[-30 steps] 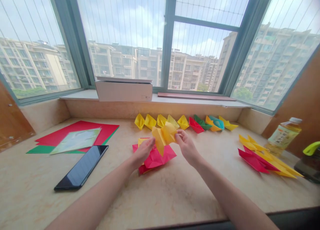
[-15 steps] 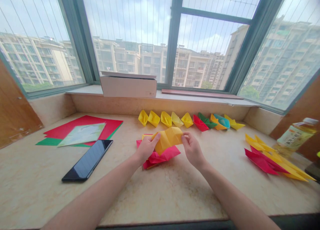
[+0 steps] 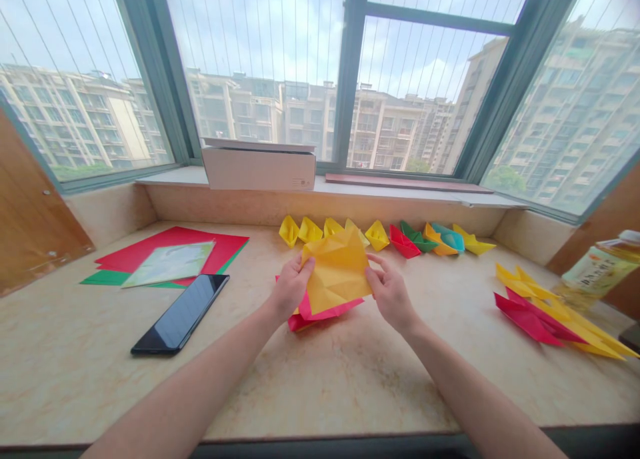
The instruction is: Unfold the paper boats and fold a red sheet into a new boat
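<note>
Your left hand point(image 3: 291, 287) and right hand point(image 3: 394, 294) pinch opposite edges of yellow paper point(image 3: 337, 271), thumbs in front, gap paper-thin; it hangs above pink paper point(image 3: 320, 315) on counter point(image 3: 350, 392); bottle point(image 3: 597, 272) at right holds amber liquid point(image 3: 624, 248); box point(image 3: 257, 169) on sill point(image 3: 173, 177), lid point(image 3: 260, 144) slightly raised, contents hidden

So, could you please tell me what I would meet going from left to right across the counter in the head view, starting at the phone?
Phone → left hand → yellow sheet → right hand → blue boat → bottle.
</note>
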Demonstrator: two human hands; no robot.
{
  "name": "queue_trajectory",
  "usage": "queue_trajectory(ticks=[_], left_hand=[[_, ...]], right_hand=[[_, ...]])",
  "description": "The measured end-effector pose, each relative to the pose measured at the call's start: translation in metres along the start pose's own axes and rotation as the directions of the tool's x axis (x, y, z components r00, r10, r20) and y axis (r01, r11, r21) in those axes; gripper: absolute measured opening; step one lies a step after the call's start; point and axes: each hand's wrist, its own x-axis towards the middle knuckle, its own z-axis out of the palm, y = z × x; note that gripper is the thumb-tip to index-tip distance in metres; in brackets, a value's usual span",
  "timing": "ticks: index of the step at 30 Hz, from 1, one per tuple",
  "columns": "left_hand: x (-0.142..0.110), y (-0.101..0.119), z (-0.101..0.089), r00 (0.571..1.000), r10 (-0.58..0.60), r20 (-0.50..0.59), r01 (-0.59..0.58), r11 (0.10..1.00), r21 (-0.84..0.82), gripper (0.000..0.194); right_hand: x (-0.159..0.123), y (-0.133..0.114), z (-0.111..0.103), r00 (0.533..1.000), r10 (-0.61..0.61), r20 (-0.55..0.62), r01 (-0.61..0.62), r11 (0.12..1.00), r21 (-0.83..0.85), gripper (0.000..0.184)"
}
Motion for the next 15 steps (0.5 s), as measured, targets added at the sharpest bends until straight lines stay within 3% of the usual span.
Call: queue_trajectory(ticks=[4,7,11,13,15], left_hand=[[0.001,0.003,-0.011,0.991,0.070,-0.115,-0.033,0.955,0.294,0.049],[0.005,0.004,-0.028,0.962,0.203,-0.185,-0.025,0.735,0.678,0.050],[0.009,-0.003,-0.048,0.954,0.297,-0.036,-0.074,0.352,0.933,0.056],[0.009,-0.010,-0.054,0.970,0.231,0.069,-0.120,0.213,0.970,0.055],[0.007,-0.016,-0.056,0.985,0.118,0.127,-0.143,0.136,0.980,0.050]], right_hand=[[-0.001,0.011,-0.001,0.999,-0.018,0.039,0.023,0.991,-0.129,0.051],[-0.002,0.020,0.000,0.996,-0.066,0.057,0.082,0.924,-0.372,0.038],[-0.004,0.024,0.002,0.970,-0.106,0.219,0.227,0.721,-0.655,0.024],[-0.006,0.023,0.003,0.952,-0.114,0.284,0.291,0.619,-0.729,0.020],[-0.008,0.021,0.003,0.945,-0.096,0.314,0.312,0.557,-0.770,0.021]])
